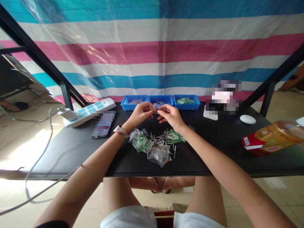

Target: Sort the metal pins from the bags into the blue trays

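Note:
My left hand (143, 112) and my right hand (171, 116) meet fingertip to fingertip just in front of the middle blue bin (171, 100). Both have their fingers pinched together; whatever is between them is too small to make out. That bin holds small metal pieces and clear plastic. Nearer me on the black table (194, 161) lies a loose pile of metal pins (159, 139). Around it are clear plastic bags (158, 155) with metal pieces inside, a green bag (142, 143) on the left and another green bag (174, 136) by my right forearm.
A left blue bin (123, 103) holds clear bags, and a right blue bin (198, 104) green ones. To the left are a white power strip (92, 110) and a phone (104, 124). On the right lie a white oval object (247, 119) and a red-and-yellow bottle (273, 136).

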The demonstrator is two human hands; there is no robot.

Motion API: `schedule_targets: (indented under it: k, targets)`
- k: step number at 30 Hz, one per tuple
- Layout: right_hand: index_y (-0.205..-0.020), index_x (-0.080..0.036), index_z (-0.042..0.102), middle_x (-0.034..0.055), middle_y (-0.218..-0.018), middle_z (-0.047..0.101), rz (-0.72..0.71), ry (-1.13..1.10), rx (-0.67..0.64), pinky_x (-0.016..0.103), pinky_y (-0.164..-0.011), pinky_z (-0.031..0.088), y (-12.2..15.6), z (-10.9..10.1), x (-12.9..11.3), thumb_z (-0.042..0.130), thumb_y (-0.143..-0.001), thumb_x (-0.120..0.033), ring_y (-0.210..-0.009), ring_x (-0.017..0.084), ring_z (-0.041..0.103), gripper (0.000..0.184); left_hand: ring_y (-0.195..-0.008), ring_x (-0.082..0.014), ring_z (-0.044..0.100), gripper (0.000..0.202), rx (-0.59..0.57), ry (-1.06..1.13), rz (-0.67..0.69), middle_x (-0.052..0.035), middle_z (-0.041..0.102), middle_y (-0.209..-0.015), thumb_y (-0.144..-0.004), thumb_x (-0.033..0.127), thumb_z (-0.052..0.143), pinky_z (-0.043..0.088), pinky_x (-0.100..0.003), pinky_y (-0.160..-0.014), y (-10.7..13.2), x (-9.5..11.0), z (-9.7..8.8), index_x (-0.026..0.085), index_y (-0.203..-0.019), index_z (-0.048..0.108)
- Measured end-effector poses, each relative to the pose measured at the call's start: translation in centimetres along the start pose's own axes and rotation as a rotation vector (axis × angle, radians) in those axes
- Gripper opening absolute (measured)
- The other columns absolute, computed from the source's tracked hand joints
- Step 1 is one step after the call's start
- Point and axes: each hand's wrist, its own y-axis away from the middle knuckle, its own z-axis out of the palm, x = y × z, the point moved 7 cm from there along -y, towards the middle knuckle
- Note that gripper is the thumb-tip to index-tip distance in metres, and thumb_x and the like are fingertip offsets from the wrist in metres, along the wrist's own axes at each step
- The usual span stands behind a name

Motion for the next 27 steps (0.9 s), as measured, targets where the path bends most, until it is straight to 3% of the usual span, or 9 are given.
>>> schedule_targets:
  k: [4, 7, 10, 13, 18, 21, 23, 27]
  targets:
    - [-0.09, -0.02, 0.07, 0.0003, -0.075, 0.072, -0.093, 0.073, 0.045, 0.027, -0.053, 0.062, 0.0, -0.3, -0.5, 0.082, -0.082, -0.046, -0.06, 0.017, 0.072, 0.03, -0.055, -0.0109, 0.06, 0.039, 0.021, -0.066, -0.022, -0.0004, 0.065, -0.065, -0.088, 0.052, 0.079, 0.048, -0.022, -0.053, 0.1, 0.2, 0.0, 0.017, -0.075, 0.065]
    - [-0.089, -0.02, 0.07, 0.0014, -0.072, 0.073, -0.233, 0.187, 0.084, 0.03, -0.061, 0.063, 0.5, -0.4, -1.8, 0.077, -0.088, -0.04, -0.064, 0.019, 0.074, 0.02, -0.048, -0.0111, 0.055, 0.059, 0.016, -0.083, -0.094, -0.0023, 0.058, -0.051, -0.098, 0.062, 0.062, 0.044, -0.023, -0.052, 0.2, 0.2, -0.1, 0.018, -0.059, 0.06]
    - [-0.091, -0.021, 0.073, 0.0047, -0.084, 0.076, -0.413, 0.346, 0.095, 0.033, -0.068, 0.063, 1.3, -0.1, -3.3, 0.071, -0.094, -0.033, -0.07, 0.02, 0.076, 0.013, -0.051, -0.0133, 0.061, 0.065, -0.018, 0.034, -0.184, -0.008, 0.068, -0.06, -0.102, 0.065, 0.049, 0.047, -0.025, -0.054, 0.2, -0.1, 0.1, 0.016, -0.066, 0.07]
    - [-0.091, -0.022, 0.076, 0.0075, -0.096, 0.076, -0.535, 0.484, 0.077, 0.036, -0.077, 0.062, 1.9, 0.4, -4.3, 0.068, -0.097, -0.03, -0.082, 0.022, 0.075, 0.013, -0.057, -0.0148, 0.066, 0.051, -0.015, 0.096, -0.222, -0.0098, 0.075, -0.072, -0.096, 0.059, 0.06, 0.048, -0.025, -0.054, 0.2, -0.3, 0.0, 0.014, -0.079, 0.077]
    - [-0.104, -0.026, 0.08, 0.009, -0.117, 0.076, -0.494, 0.553, 0.012, 0.042, -0.095, 0.062, 2.0, 0.8, -4.4, 0.065, -0.097, -0.022, -0.111, 0.027, 0.072, 0.017, -0.062, -0.0161, 0.068, 0.027, 0.033, 0.081, -0.183, -0.0075, 0.076, -0.076, -0.085, 0.042, 0.074, 0.052, -0.026, -0.057, 0.1, -0.7, -0.6, 0.016, -0.089, 0.076]
    - [-0.122, -0.026, 0.076, 0.0092, -0.134, 0.072, -0.505, 0.579, 0.043, 0.043, -0.102, 0.059, 2.3, 0.9, -4.6, 0.061, -0.094, -0.014, -0.118, 0.027, 0.069, 0.034, -0.064, -0.0153, 0.069, 0.028, 0.141, 0.084, -0.137, -0.0089, 0.078, -0.086, -0.084, 0.041, 0.074, 0.053, -0.026, -0.058, -0.2, -0.9, -1.9, 0.015, -0.093, 0.076]
    - [-0.123, -0.024, 0.075, 0.0103, -0.129, 0.072, -0.522, 0.625, 0.035, 0.042, -0.102, 0.058, 2.6, 1.3, -4.7, 0.059, -0.092, -0.008, -0.113, 0.026, 0.069, 0.039, -0.065, -0.0148, 0.07, 0.03, 0.275, 0.092, -0.12, -0.0097, 0.08, -0.093, -0.085, 0.04, 0.074, 0.053, -0.025, -0.058, -0.2, -1.3, -3.4, 0.014, -0.1, 0.076]
    - [-0.094, -0.022, 0.079, 0.0063, -0.098, 0.076, -0.535, 0.737, -0.301, 0.039, -0.095, 0.054, 3.4, 3.9, -4.0, 0.058, -0.09, 0.0, -0.098, 0.024, 0.069, 0.031, -0.065, -0.0145, 0.073, 0.039, 0.556, 0.078, -0.155, -0.0101, 0.082, -0.103, -0.088, 0.035, 0.072, 0.055, -0.024, -0.061, 0.1, -2.5, -6.7, 0.015, -0.121, 0.073]
